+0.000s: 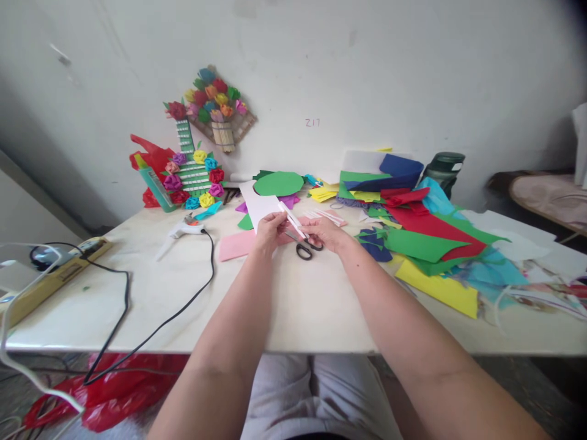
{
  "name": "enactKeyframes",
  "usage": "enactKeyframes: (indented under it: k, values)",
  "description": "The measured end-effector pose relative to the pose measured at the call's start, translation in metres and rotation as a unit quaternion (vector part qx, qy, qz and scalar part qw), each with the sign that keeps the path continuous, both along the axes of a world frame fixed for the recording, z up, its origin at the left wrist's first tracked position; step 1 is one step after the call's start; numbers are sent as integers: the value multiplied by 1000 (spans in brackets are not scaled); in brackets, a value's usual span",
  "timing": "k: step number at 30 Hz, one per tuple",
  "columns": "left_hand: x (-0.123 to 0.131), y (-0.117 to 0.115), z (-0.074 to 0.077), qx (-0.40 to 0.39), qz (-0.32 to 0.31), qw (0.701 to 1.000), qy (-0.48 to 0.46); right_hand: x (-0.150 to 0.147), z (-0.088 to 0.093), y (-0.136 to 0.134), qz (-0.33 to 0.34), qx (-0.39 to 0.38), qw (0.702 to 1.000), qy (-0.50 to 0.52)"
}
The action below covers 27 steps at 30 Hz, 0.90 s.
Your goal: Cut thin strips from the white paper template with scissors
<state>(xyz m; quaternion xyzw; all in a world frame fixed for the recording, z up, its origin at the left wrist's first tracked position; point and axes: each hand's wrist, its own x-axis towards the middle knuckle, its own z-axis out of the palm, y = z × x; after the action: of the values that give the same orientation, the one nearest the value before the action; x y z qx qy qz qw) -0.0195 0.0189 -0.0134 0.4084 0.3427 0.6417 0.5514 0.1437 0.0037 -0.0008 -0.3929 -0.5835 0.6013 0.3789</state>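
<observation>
Above the table, my left hand (272, 228) and my right hand (324, 232) come close together with fingers closed. Between them are thin white paper sticks (292, 219), slanting down to the right; the left fingers pinch near the upper end, the right fingers near the lower end. Just beneath my hands lie scissors with black handles (303, 252), the blades partly hidden. Pink paper (235, 245) is on the table by my left hand, and a white sheet (259, 205) lies behind it. More white paper strips (326, 216) rest behind my right hand.
A glue gun (186, 229) with a black cord lies left, near a power strip (59, 275). Paper-flower decorations (195, 174) and a glue bottle (156, 186) stand behind. Coloured sheets (426, 244) are piled right, beside a dark bottle (444, 171). A green oval (279, 183) lies at the back.
</observation>
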Motion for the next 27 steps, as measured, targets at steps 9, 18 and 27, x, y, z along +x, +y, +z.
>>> enactKeyframes:
  k: [9,18,27]
  values:
    - [1,2,-3,13,-3,1000,10,-7,1,-4,-44,-5,999,-4]
    - [0,1,-3,13,-4,1000,11,-12,6,-10,-49,-9,998,-29]
    - [2,2,-3,3,17,1000,2,-16,8,-12,-30,-9,999,-29]
